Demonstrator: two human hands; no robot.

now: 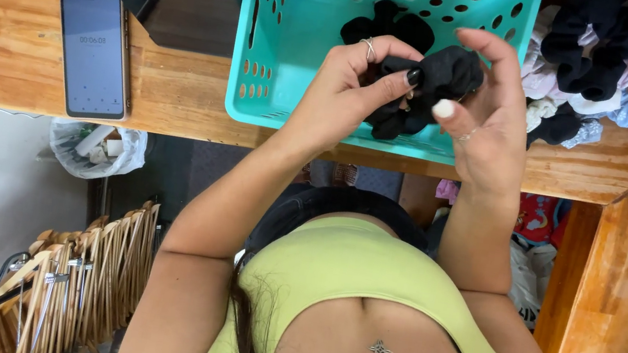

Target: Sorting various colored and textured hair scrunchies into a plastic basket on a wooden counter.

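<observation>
both hands hold a black scrunchie point(428, 81) just above the teal basket point(263, 69): the left hand point(347, 90) pinches it with thumb and fingers, the right hand point(489, 115) grips its other side. another black scrunchie point(391, 22) lies in the basket.

Lime-green sleeveless top point(367, 267), pendant necklace point(381, 350), rings on both hands, black and white nails.

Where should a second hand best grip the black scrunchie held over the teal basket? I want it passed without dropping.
Grip the bulging gathered fabric at the black scrunchie top right, coming from the far side. The left hand and right hand pinch its near side, leaving that puffy part exposed above the teal basket.
</observation>
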